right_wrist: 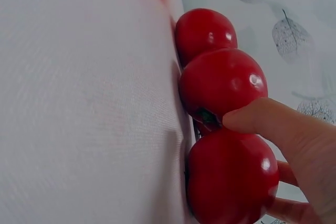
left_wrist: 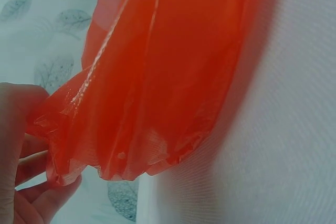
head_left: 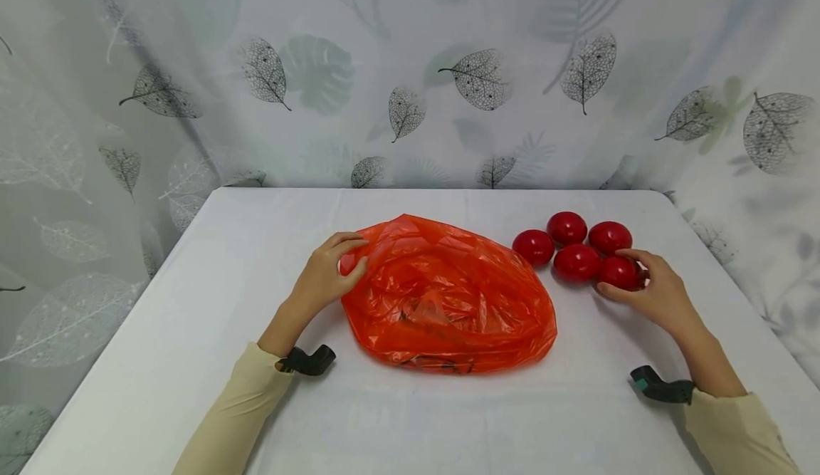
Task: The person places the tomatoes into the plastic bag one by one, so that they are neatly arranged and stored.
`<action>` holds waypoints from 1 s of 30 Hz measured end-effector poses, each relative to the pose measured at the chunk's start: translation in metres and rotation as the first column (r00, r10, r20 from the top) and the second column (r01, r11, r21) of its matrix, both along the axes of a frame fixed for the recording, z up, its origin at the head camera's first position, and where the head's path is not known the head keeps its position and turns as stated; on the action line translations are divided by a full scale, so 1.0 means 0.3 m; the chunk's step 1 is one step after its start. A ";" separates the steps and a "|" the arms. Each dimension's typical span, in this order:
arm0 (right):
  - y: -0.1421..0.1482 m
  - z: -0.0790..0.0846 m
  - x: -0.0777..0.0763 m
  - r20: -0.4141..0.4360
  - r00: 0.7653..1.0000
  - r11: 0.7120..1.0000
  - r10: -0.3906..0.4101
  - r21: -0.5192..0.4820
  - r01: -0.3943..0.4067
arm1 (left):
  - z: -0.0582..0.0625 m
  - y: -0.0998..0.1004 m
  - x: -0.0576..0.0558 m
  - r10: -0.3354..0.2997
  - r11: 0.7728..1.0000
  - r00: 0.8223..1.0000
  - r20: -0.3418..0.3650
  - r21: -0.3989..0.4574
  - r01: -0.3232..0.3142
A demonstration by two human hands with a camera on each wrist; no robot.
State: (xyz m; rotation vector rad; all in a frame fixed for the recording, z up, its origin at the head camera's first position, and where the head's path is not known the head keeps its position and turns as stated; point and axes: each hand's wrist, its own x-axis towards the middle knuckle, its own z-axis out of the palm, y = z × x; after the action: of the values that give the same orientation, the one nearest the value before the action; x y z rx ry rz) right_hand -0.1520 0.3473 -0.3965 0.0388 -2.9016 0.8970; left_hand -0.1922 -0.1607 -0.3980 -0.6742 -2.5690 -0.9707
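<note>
A crumpled orange-red plastic bag lies in the middle of the table in the head view. My left hand pinches the bag's left edge; in the left wrist view, thin plastic stretches away from the fingers. Several glossy red tomatoes cluster to the right of the bag. At the cluster's right side, my right hand curls thumb and fingers round one tomato. The right wrist view shows the thumb across this tomato's top, the other fingers partly hidden behind it.
A white cloth-covered table holds everything. Behind it hangs a leaf-patterned curtain, which continues along both sides. The leftmost tomato sits against or very near the bag's right edge. A dark wrist mount sits on each forearm.
</note>
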 end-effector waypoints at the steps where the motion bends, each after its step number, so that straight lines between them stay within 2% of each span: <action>1: 0.001 -0.001 0.001 -0.003 1.000 1.000 0.002 0.002 -0.002 | 0.000 0.000 0.000 0.000 1.000 1.000 0.000 0.000 0.000; 11: 0.006 -0.002 0.006 -0.028 1.000 1.000 0.002 0.022 -0.001 | 0.001 0.000 0.003 -0.016 1.000 1.000 -0.026 -0.001 0.016; 17: 0.015 0.006 0.010 -0.041 0.999 1.000 0.002 0.016 -0.001 | 0.000 0.000 0.002 -0.004 1.000 0.999 -0.041 -0.006 0.004; 30: 0.021 0.019 0.011 0.004 0.997 0.997 -0.076 -0.023 0.077 | -0.003 -0.008 -0.006 -0.005 1.000 0.999 -0.044 -0.018 0.004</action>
State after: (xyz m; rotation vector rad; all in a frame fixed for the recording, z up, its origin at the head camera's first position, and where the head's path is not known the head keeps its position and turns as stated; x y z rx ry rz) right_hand -0.1487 0.3535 -0.3909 -0.0750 -2.8732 0.9182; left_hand -0.1940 -0.1630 -0.3989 -0.6992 -2.5414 -0.9248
